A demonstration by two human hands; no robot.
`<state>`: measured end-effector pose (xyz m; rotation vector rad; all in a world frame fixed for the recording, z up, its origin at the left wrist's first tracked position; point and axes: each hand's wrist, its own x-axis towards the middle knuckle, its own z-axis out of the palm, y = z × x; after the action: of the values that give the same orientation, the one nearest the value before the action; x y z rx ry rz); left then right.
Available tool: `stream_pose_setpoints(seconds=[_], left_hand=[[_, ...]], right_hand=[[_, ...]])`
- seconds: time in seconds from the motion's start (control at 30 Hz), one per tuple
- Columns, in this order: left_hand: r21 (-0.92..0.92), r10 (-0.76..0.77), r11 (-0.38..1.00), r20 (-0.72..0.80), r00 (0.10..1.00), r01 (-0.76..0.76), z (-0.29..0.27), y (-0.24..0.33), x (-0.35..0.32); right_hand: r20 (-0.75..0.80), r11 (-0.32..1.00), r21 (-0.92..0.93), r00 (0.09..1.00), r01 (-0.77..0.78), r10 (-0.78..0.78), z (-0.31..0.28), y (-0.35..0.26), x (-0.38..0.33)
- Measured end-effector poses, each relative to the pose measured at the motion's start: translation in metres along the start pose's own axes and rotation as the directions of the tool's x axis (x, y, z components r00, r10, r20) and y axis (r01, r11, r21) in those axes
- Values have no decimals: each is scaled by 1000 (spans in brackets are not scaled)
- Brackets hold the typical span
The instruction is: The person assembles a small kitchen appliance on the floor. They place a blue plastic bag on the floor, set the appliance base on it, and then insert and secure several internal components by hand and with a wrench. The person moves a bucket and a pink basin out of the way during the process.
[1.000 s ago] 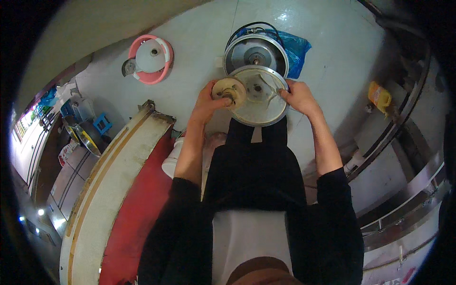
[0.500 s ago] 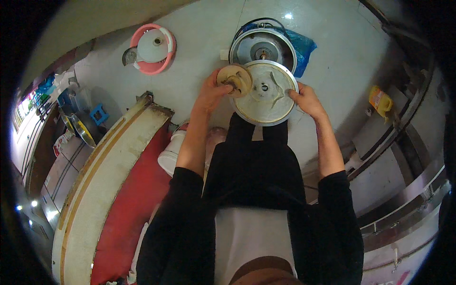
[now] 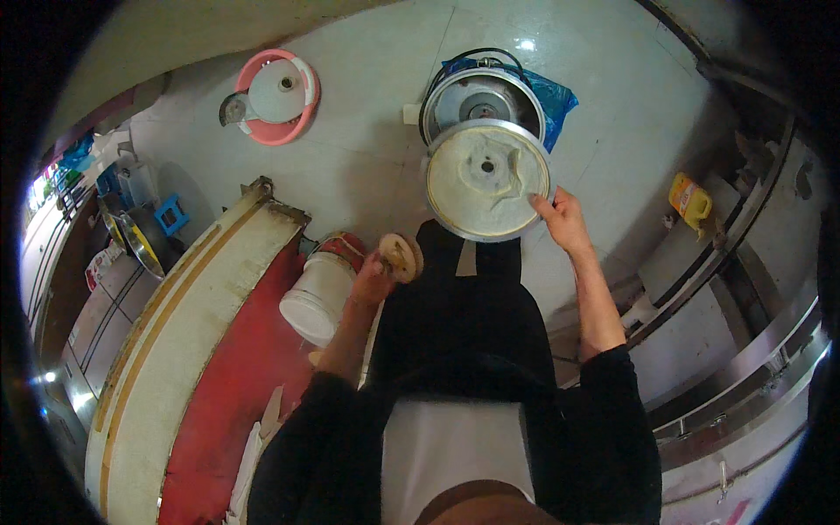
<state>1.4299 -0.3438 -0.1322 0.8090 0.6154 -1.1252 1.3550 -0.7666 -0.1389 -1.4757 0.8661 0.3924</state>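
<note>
Since a moment ago, the left hand point(image 3: 372, 282) has pulled its small tan disc point(image 3: 402, 256) off the round metal lid point(image 3: 486, 179), down beside the white bucket point(image 3: 319, 297). Right hand point(image 3: 563, 220) grips the lid's rim; best hold it level.

Cream disc point(image 3: 487, 179), tan pad point(image 3: 402, 256), white bucket point(image 3: 318, 297), pink lid point(image 3: 273, 96)

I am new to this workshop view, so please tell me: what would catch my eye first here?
First comes the round white disc with a metal rim, at the top centre, its right edge in the grip of the right hand. Just below and to the left, the left hand holds a small tan wheel above a white bucket. A pink-rimmed round lid lies on the floor at the upper left.
</note>
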Motion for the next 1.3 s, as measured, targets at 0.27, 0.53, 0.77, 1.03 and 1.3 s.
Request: stream_pose_setpoints(seconds=[0.27,0.53,0.77,1.03,1.3], left_hand=[[-47,-324,942,119,938,332,15,-71,0],[-164,-238,954,93,967,251,14,-70,0],[-157,-241,949,200,950,274,17,-70,5],[-179,-226,953,117,967,244,16,-69,3],[-212,-250,941,92,964,264,18,-69,9]], right_hand=[[77,999,-2,996,39,-38,-15,-26,68],[74,992,-100,994,83,-76,-15,-17,94],[39,990,-138,999,38,-33,-7,-1,111],[-304,894,-448,936,22,-176,13,3,104],[-443,703,-681,880,-204,-174,32,2,85]])
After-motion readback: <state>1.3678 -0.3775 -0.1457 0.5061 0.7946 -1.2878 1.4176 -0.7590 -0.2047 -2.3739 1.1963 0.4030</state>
